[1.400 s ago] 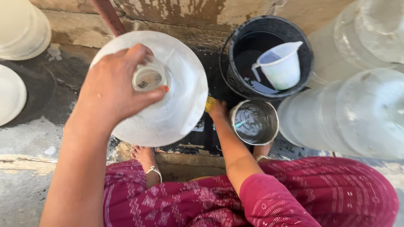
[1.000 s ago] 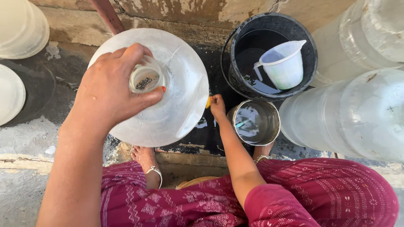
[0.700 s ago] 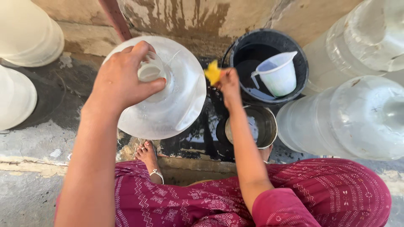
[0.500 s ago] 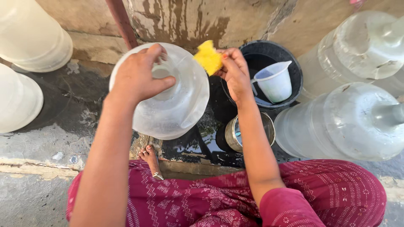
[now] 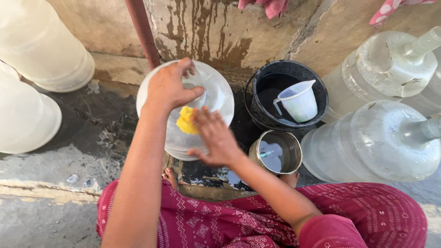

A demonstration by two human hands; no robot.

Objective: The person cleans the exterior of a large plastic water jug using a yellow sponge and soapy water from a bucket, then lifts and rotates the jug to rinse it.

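Nearest the camera: knees in maroon patterned cloth [image 5: 257, 220] across the bottom, a bare foot [image 5: 169, 175] showing just above the hem.

Right hand [image 5: 216, 138], forearm running in from 5 o'clock. Fingers spread wide and flat, palm pressing a yellow sponge [image 5: 187, 120] against the shoulder of a clear water jug [image 5: 216, 98]. Sponge pinned under the fingertips, only its left part visible.

Left hand [image 5: 167, 87], arm coming up from 7 o'clock. Fingers and thumb curled narrow around the neck of the jug, gripping it from above. The jug stands upright on wet dark ground at frame centre, directly in front of the knees, its mouth hidden by the hand.

At 4 o'clock from the jug, just beside it: a small steel pot [image 5: 275, 154] holding some water. At 2 o'clock from the jug: a black bucket [image 5: 317, 87], with a white plastic measuring jug [image 5: 299, 102] standing inside it.

Right side, 3 o'clock: two more large clear bottles [image 5: 381, 142], lying tilted, necks pointing right, one behind the other.

Left side, 9 to 10 o'clock: pale translucent containers [image 5: 41, 50], well apart from the hands.

Farthest: stained concrete wall [image 5: 220, 27] with a rust-red pipe [image 5: 143, 32] running down at 12 o'clock behind the jug. Pink cloth [image 5: 271, 6] hanging at the top edge.
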